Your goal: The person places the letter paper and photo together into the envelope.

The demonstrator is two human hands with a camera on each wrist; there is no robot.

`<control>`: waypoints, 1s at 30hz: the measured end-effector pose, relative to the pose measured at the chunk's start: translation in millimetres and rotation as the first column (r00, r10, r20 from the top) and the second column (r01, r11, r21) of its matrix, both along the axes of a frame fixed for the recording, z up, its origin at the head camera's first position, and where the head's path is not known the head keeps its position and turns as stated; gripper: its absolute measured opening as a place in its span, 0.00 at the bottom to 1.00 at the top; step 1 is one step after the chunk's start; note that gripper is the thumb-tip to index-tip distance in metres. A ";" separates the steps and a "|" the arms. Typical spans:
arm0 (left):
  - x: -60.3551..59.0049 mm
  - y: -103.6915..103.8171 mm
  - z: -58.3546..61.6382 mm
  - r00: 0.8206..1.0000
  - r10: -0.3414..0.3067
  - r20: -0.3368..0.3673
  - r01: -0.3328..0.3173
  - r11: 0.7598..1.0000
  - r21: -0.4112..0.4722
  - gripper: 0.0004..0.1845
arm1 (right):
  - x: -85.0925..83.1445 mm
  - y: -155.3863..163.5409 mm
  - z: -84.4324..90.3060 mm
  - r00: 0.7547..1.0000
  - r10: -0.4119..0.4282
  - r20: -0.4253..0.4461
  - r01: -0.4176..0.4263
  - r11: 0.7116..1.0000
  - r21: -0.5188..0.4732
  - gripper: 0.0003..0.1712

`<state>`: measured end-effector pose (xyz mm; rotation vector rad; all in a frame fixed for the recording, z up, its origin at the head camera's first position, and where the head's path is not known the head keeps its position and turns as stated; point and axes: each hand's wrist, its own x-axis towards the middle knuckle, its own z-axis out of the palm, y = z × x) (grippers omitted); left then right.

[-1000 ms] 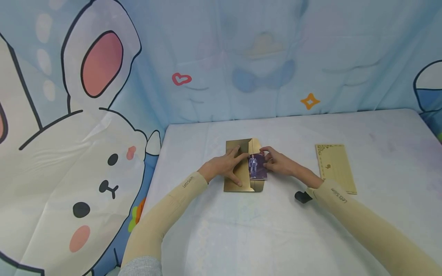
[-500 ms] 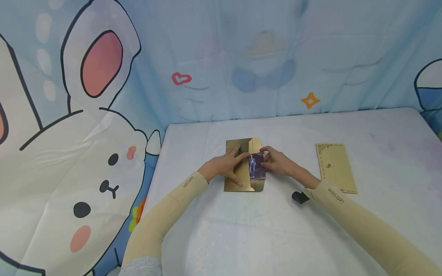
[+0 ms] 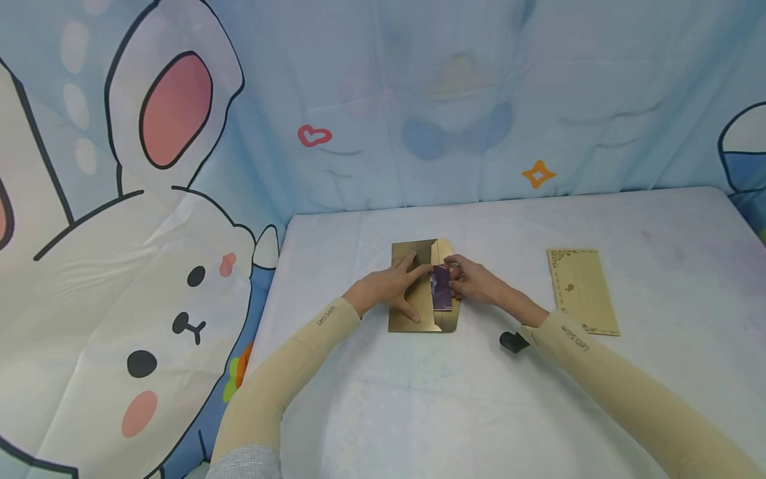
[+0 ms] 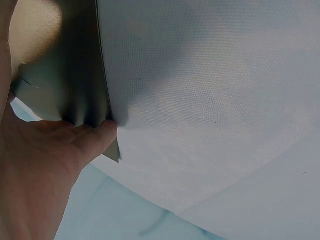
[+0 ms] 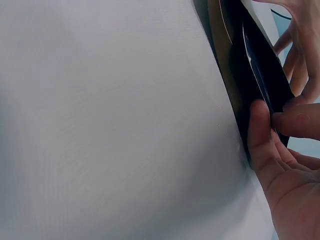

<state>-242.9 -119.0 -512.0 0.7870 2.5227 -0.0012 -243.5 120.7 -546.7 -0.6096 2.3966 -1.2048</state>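
A gold envelope point(image 3: 423, 320) lies on the table with its flap unfolded to the right. My left hand point(image 3: 391, 285) is spread over it, thumb and fingers pressing its face; in the left wrist view, fingertips of that hand point(image 4: 45, 155) rest at the envelope's edge. A small dark purple photo point(image 3: 441, 296) sticks partway out of the opening, its left part hidden inside. With thumb and fingers, my right hand point(image 3: 475, 281) pinches the photo's right side. In the right wrist view, the envelope's mouth point(image 5: 235, 75) gapes around the photo, beside my right hand point(image 5: 290, 185).
A second gold envelope point(image 3: 583, 293) with a brown printed border lies to the right. A small black object point(image 3: 513, 342) sits at the right sleeve's cuff. The white-covered table point(image 3: 389, 412) backs onto a blue cartoon curtain point(image 3: 371, 66).
My right hand has moved left, and the photo has slid farther into the envelope, so less of its printed figure shows. The left hand has stayed in place.
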 end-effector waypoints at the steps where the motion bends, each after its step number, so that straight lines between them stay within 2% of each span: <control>1: 0.0 -0.1 0.0 1.000 -0.001 -0.001 0.001 1.000 -0.003 0.65 | 0.0 -1.0 0.2 1.000 0.006 0.003 -0.006 1.000 -0.008 0.33; 10: -0.8 -0.1 0.2 1.000 -0.007 0.004 0.008 1.000 -0.008 0.65 | 0.7 -8.0 -1.0 1.000 0.005 0.022 -0.004 0.999 -0.045 0.32; 22: -2.2 1.5 2.5 1.000 0.011 0.019 -0.011 1.000 -0.004 0.64 | 0.0 -13.4 -1.8 1.000 0.002 -0.008 -0.002 0.999 -0.047 0.31; 30: 0.1 0.1 1.4 1.000 -0.002 0.012 0.003 1.000 -0.010 0.64 | 0.4 -17.6 -4.4 0.999 -0.034 0.021 0.035 0.998 -0.055 0.30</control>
